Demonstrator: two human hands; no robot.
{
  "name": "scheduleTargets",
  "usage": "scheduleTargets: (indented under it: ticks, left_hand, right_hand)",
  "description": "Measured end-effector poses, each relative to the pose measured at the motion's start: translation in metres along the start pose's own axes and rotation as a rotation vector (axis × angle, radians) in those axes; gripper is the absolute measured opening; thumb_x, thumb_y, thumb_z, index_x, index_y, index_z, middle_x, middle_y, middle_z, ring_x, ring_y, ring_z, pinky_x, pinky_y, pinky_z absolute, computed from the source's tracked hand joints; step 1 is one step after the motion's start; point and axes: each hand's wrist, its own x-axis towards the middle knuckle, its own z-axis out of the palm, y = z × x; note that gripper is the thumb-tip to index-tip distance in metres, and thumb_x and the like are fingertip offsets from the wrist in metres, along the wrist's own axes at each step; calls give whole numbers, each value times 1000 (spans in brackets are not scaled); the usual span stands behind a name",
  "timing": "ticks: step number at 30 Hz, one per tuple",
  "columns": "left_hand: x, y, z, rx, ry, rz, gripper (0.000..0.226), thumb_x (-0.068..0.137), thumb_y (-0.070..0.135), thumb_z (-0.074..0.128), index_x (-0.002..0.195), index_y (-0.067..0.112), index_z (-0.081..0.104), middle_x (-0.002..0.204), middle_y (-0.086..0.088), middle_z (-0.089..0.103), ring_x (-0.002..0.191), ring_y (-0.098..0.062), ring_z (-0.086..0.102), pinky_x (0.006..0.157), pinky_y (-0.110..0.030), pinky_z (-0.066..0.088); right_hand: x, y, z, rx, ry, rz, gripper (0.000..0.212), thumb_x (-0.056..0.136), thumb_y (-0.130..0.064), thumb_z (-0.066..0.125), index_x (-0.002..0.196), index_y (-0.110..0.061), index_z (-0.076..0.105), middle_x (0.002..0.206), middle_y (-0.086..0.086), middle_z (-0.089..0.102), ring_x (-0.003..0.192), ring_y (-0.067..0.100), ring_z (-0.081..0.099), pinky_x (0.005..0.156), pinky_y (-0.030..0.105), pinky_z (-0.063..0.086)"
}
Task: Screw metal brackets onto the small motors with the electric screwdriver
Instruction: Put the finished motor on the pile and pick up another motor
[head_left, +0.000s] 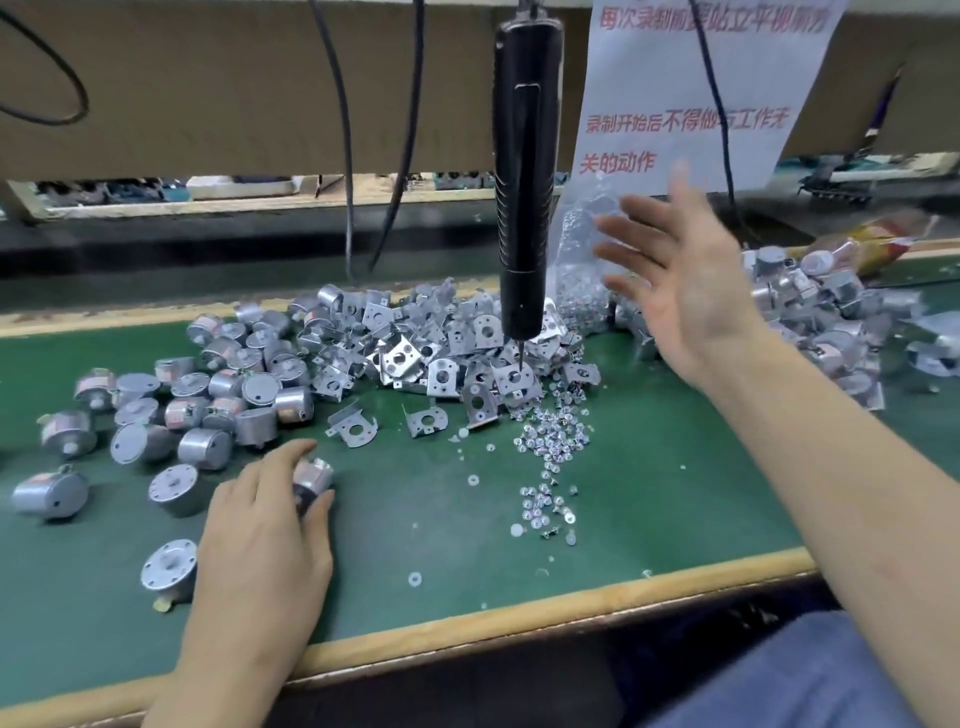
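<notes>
The black electric screwdriver (524, 182) hangs upright over the bench, its bit just above a heap of metal brackets (431, 343). My right hand (675, 280) is raised in the air to the right of it, fingers spread, holding nothing. My left hand (265, 525) rests on the green mat and grips a small silver motor (311, 480) between thumb and fingers. Several more motors (208, 395) lie to the left. Loose screws (550, 441) are scattered right of centre.
A clear bag of screws (582, 260) stands behind the right hand. Another heap of motors with brackets (831, 317) lies at the far right. Cables (343, 156) hang at the back. A paper notice (691, 88) hangs top right. The mat's wooden front edge (519, 613) is near me.
</notes>
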Motion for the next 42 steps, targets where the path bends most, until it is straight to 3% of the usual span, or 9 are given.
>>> scheduleTargets:
  ticks: [3,8,13,17,24,31,33,36,42]
  left_hand:
    - [0,0,-3,-28,1,22,36,84,5,71,119,4,62,102,-15,67,93,-39,59,81,-42,41]
    - [-3,3,-9,-87,-5,254,35,81,6,66,116,7,71,110,-5,59,95,-23,59,92,-14,35]
    - [-3,1,-12,-125,-203,353,50,74,-3,75,120,13,65,111,13,61,104,-14,53,98,-3,27]
    - [-2,1,-12,-149,-238,353,35,81,8,75,114,18,68,120,10,62,111,-12,57,100,-14,35]
    - [0,-1,-11,-174,-267,340,51,77,5,75,123,21,61,110,22,55,100,3,49,93,1,26]
    - [7,-5,-8,-312,-246,190,41,100,38,41,140,30,42,145,13,35,122,10,41,99,-2,22]
    - [14,-8,-6,-286,-270,151,44,102,46,30,139,29,44,149,9,29,125,23,27,97,4,15]
    - [21,-12,-4,-206,-330,114,63,93,59,22,138,25,49,153,5,26,136,5,26,103,-11,18]
    - [33,-14,-2,-179,-322,103,73,89,60,21,136,16,56,147,2,46,138,-9,37,109,-25,28]
  right_hand:
    - [-13,3,28,-199,-208,-100,62,85,-68,53,125,-21,61,124,1,71,114,15,67,89,32,56]
    - [-26,3,58,-163,-449,-161,49,92,-34,64,137,-20,52,111,-4,75,117,22,67,106,51,51]
    - [-31,-2,79,-38,-542,-149,50,92,-14,65,140,-12,51,115,16,71,109,24,68,106,46,52]
    - [-35,-4,95,3,-592,-135,56,92,-15,65,144,-5,47,113,15,65,107,28,66,110,50,48]
    - [-39,-1,100,-31,-557,-194,29,87,-1,63,115,-3,57,104,18,69,99,38,67,103,43,53]
    - [-42,1,99,15,-435,-197,33,93,-37,57,93,-5,56,68,4,54,57,20,49,59,33,46]
    - [-42,4,100,8,-438,-175,46,95,-52,43,88,-9,57,65,5,52,54,21,47,57,34,44]
    - [-41,15,101,13,-441,-123,62,93,-65,27,80,-11,55,62,9,49,50,22,45,55,34,42]
    - [-41,33,103,39,-425,-76,76,63,-87,42,74,-12,52,60,8,49,49,22,44,55,34,40]
